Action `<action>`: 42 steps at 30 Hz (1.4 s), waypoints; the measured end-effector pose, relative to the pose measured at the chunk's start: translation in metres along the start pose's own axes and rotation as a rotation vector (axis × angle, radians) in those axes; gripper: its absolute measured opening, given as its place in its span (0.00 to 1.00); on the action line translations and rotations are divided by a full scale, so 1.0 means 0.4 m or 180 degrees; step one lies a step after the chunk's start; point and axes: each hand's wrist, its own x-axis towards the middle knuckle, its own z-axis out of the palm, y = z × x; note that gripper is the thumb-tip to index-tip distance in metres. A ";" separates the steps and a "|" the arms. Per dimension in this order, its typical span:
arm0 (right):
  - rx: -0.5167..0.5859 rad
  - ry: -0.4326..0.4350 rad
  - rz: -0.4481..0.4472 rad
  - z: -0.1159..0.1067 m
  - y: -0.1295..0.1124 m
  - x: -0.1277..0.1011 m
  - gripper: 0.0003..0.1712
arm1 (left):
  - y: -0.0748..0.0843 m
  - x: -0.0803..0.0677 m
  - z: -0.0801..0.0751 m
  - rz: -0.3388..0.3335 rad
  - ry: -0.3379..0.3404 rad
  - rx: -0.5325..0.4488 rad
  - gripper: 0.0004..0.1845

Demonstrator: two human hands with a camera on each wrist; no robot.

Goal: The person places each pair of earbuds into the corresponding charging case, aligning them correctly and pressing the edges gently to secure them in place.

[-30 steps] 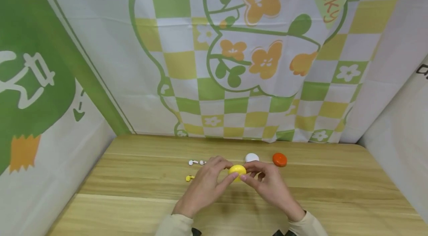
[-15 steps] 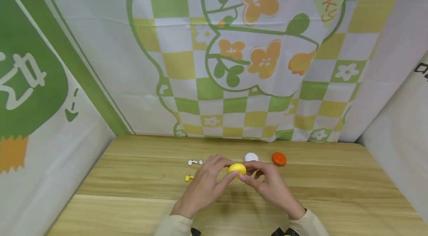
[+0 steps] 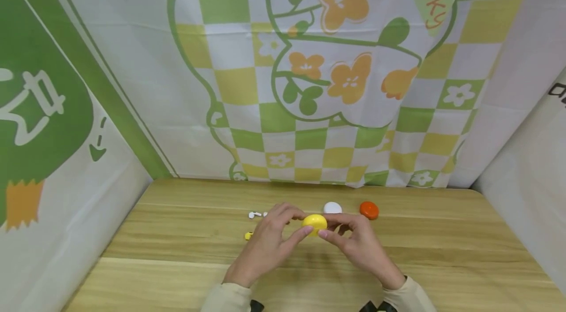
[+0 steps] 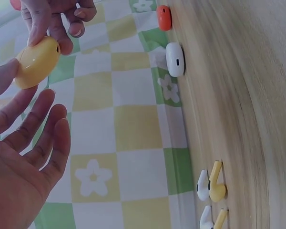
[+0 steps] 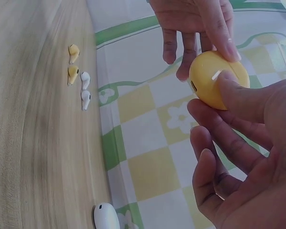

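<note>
- Left hand (image 3: 267,245): pinching yellow case (image 3: 315,223) btwn thumb & index finger; other fingers loosely bent, w/ nothing in them.
- Right hand (image 3: 360,243): same kind of pinch on case's other side, thumb on near face; spare fingers curled loosely, holding nothing.
- Yellow case: sat btwn both sets of fingertips, raised off table (image 3: 177,263). Smooth, rounded, w/ small dark slot (image 5: 194,87) on edge. Whether lid was slightly ajar: couldn't tell.
- Handling (judgement): prob. light & stiff, hard plastic, wouldn't give much under a squeeze. Glossy curve = likely slippery, esp. w/ fingertips only. Hinge prob. the fragile bit. Best hold approx. as seen: thumbs on near face, index fingers behind, grip on the sides.
- White case (image 3: 332,207): on table, just beyond right hand's fingertips, partly hidden by them in head view.
- Red case (image 3: 369,210): farther out, beyond right hand & to its right; also on table.
- Yellow earbuds (image 5: 73,74): a pair on table, off left hand's outer side, mostly hidden behind it in head view.
- White earbuds (image 5: 85,80): pair just beside the yellow ones, farther from the person.
- Patterned cloth (image 3: 239,86): hung past table's far edge, beyond both hands.
</note>
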 end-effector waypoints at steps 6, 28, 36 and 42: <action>0.0041 0.0033 -0.0002 0.000 -0.002 0.001 0.11 | 0.003 0.001 0.003 -0.0051 -0.0009 -0.0094 0.11; 0.0067 -0.0012 -0.0001 -0.001 -0.003 0.000 0.13 | 0.002 0.000 -0.005 -0.0475 0.0081 0.0020 0.17; 0.0037 0.0169 0.0177 -0.005 -0.007 0.001 0.13 | -0.037 -0.007 -0.062 -0.0721 0.0277 0.0273 0.16; 0.0108 0.0219 0.0322 -0.012 -0.013 0.000 0.15 | -0.071 -0.016 -0.097 -0.0816 0.0382 0.0548 0.11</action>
